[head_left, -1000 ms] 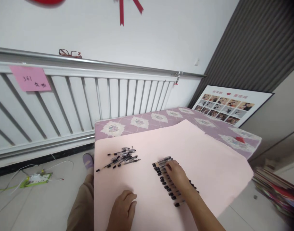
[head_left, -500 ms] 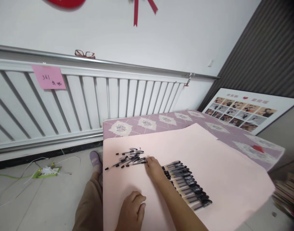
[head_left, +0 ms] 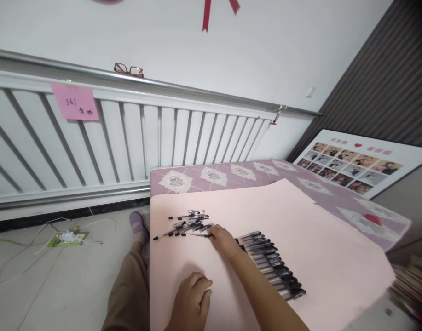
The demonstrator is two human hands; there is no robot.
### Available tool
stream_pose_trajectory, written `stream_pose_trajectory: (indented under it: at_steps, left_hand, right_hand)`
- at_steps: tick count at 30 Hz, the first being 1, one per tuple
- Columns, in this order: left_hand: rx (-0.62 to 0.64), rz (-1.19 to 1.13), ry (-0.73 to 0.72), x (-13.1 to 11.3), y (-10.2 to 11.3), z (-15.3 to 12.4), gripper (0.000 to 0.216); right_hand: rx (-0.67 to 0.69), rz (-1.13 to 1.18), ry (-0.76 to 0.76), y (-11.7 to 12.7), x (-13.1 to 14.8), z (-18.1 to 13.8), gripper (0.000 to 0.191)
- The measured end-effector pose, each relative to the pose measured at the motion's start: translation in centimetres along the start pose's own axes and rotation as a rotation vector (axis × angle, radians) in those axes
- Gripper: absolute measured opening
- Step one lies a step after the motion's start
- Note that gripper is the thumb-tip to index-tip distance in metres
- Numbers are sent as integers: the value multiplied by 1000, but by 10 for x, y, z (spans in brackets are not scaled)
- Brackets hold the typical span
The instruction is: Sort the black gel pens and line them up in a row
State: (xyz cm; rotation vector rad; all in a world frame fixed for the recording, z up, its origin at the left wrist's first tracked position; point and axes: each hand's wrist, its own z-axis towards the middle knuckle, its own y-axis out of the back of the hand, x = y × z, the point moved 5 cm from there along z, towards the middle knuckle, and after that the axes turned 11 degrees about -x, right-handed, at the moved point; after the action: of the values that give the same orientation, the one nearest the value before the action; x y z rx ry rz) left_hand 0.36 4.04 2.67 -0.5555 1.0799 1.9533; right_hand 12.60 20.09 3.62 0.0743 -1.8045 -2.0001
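Fingers (head_left: 215, 229) of the right hand (head_left: 223, 242) pinch a pen (head_left: 196, 235) beside the jumbled pile (head_left: 196, 224); left hand (head_left: 193, 298) loosely curled, thumb apart, over pink paper (head_left: 300, 225)!

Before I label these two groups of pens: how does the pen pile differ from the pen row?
The pen pile is jumbled, with pens at odd angles; the pen row is orderly, its pens roughly parallel. The right hand is at the pen pile's edge; the right forearm partly covers the pen row. Both show black-ended pens lying on the pink sheet.
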Motion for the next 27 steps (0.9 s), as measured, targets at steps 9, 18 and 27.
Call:
stream_pose_trajectory:
  at_steps: [9,18,27]
  left_hand:
    - [-37,85,-90,-4,6,-1,26]
    - [-200,314,-146,-12,4,-5,27]
    - [-5,339,-84,-10,-10,-7,16]
  right_hand:
    - [31,37,82,12,3,-51,14]
    - [59,186,0,16,25,-130,15]
    - [-229,575,-217,5,28,-159,12]
